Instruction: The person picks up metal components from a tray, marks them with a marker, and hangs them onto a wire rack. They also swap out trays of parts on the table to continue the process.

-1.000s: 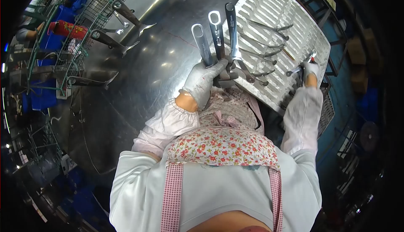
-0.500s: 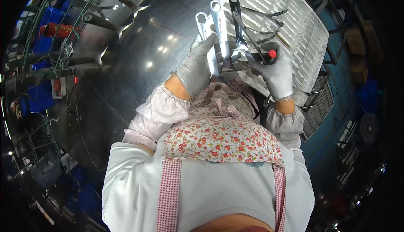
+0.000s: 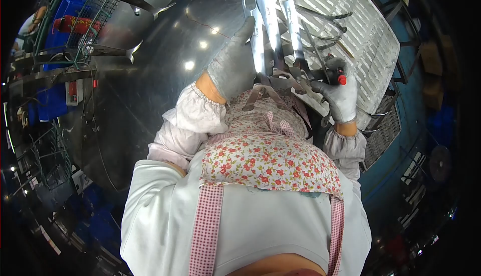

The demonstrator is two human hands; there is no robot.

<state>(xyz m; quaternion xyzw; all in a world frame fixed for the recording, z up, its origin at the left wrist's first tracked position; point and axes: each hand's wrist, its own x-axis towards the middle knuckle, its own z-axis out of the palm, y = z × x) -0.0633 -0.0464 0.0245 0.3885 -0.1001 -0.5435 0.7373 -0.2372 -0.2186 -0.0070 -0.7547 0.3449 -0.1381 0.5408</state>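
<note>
Three shiny combination wrenches are fanned out in front of the apron: a left wrench [image 3: 257, 43], a middle wrench [image 3: 271, 18] and a right wrench [image 3: 293, 25]. Their ring ends point away from me and the open jaws towards me. My left hand [image 3: 233, 65], in a grey glove, is closed around the wrenches with its thumb along the left one. My right hand [image 3: 340, 95], also gloved, is closed on a dark slim tool with a red end [image 3: 342, 79]. Its fingertips are close to the right wrench's lower end; whether they touch it I cannot tell.
A white ribbed tray [image 3: 371, 40] lies at the right with several curved metal rods on it. More wrenches [image 3: 133, 0] lie at the upper left of the dark metal table [image 3: 165, 75]. Beyond them are a wire basket [image 3: 102, 5] and a red bottle-like object [image 3: 75, 24].
The right wrench has turned from a dark, tilted position to line up beside the other two. My right hand has moved slightly right and down, with the red end now pointing lower.
</note>
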